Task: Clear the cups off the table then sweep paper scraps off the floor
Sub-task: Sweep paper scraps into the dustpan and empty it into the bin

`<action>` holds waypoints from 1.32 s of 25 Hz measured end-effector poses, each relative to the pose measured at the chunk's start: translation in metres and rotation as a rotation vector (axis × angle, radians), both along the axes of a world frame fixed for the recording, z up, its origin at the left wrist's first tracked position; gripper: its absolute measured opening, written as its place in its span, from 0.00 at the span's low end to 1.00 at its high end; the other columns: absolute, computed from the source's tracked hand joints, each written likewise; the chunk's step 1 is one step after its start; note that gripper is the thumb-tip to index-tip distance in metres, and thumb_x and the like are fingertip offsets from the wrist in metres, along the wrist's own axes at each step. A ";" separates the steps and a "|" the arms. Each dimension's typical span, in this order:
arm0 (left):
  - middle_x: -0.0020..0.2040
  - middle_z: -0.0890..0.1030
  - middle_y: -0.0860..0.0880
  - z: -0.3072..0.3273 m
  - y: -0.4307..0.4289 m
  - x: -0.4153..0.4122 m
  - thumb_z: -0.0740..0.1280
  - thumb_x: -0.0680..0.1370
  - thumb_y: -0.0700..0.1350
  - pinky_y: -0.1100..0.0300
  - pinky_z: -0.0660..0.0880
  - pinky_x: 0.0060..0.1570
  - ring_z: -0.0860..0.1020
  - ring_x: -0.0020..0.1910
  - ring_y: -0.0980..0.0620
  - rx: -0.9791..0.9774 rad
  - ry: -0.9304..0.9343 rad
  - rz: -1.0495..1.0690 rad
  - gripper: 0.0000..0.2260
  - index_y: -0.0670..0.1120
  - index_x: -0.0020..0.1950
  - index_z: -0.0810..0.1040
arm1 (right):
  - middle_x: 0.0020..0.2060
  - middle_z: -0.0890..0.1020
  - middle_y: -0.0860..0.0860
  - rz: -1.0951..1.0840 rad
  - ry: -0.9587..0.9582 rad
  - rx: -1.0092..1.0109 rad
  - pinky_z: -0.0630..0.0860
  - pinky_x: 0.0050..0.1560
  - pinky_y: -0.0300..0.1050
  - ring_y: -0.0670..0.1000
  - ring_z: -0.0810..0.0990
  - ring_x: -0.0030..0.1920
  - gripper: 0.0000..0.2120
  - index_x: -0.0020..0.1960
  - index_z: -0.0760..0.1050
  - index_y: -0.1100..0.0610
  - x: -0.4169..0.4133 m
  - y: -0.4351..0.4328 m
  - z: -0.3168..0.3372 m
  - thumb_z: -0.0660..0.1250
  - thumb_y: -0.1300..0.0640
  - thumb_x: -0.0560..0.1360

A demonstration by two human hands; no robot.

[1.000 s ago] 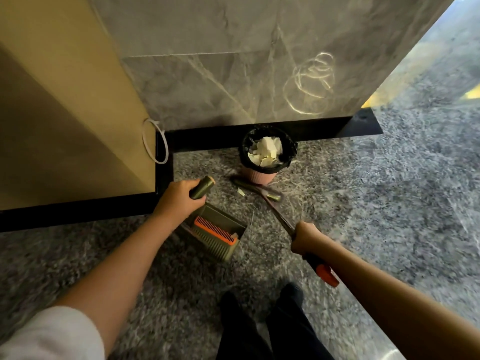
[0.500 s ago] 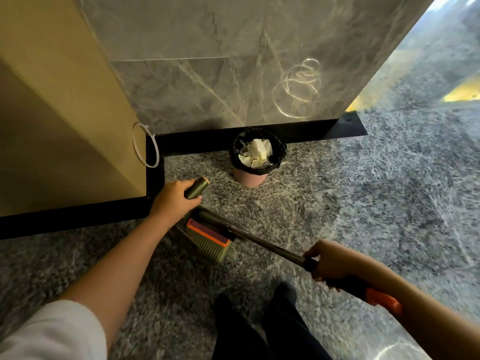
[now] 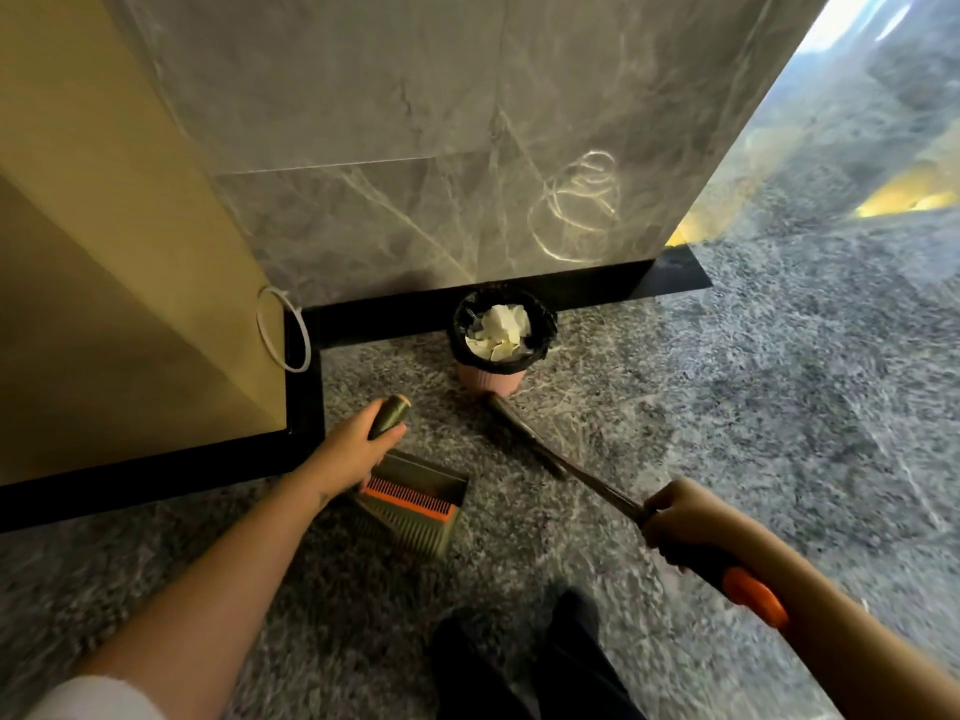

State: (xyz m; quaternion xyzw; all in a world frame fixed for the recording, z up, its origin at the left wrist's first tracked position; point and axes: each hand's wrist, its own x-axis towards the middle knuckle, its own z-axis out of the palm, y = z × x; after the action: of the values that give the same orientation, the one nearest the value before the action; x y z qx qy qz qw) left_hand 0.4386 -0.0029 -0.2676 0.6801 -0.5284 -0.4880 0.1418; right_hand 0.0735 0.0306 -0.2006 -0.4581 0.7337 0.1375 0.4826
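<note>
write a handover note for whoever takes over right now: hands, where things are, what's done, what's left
Left hand grips the handle of the olive-green plastic dustpan with the orange comb, set on the grey floor.
Right hand grips the dark long-handled broom; its head lies by the pink bin with black liner.
Done: white paper scraps are in the bin; none show on the floor.
Left: check for stray scraps. Cups and table are out of view.

Lobby-like interior: marble wall point(image 3: 415, 148), stone floor point(image 3: 753, 418)

Arms outstretched, left grip point(image 3: 353, 449) clasps dustpan handle point(image 3: 391, 414), right grip point(image 3: 680, 517) broom handle point(image 3: 597, 484).
</note>
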 end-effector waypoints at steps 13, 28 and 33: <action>0.42 0.78 0.38 0.124 0.037 -0.065 0.62 0.80 0.47 0.48 0.73 0.37 0.77 0.39 0.39 -0.451 -0.455 0.088 0.17 0.42 0.67 0.68 | 0.18 0.78 0.53 -0.162 -0.021 0.031 0.72 0.23 0.36 0.47 0.77 0.18 0.05 0.36 0.76 0.67 -0.073 0.004 -0.015 0.67 0.68 0.71; 0.49 0.81 0.44 0.136 0.012 -0.210 0.57 0.81 0.55 0.50 0.75 0.39 0.81 0.47 0.40 -0.623 -1.037 -0.747 0.22 0.48 0.71 0.59 | 0.21 0.76 0.53 -0.310 -0.274 -0.397 0.72 0.22 0.39 0.51 0.75 0.20 0.05 0.41 0.79 0.63 -0.159 0.025 0.059 0.66 0.69 0.68; 0.52 0.81 0.42 0.134 0.006 -0.231 0.56 0.82 0.50 0.51 0.74 0.40 0.81 0.49 0.41 -0.584 -1.096 -0.930 0.19 0.46 0.71 0.58 | 0.22 0.76 0.54 -0.502 -0.482 -0.509 0.70 0.19 0.38 0.51 0.72 0.19 0.25 0.63 0.73 0.56 -0.160 0.043 0.052 0.65 0.74 0.69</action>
State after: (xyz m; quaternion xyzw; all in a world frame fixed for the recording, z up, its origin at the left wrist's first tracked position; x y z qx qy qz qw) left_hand 0.2081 0.0032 -0.1334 0.4678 -0.8615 0.0679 -0.1855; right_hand -0.0863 0.0731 -0.1484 -0.3890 0.6991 -0.2805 0.5303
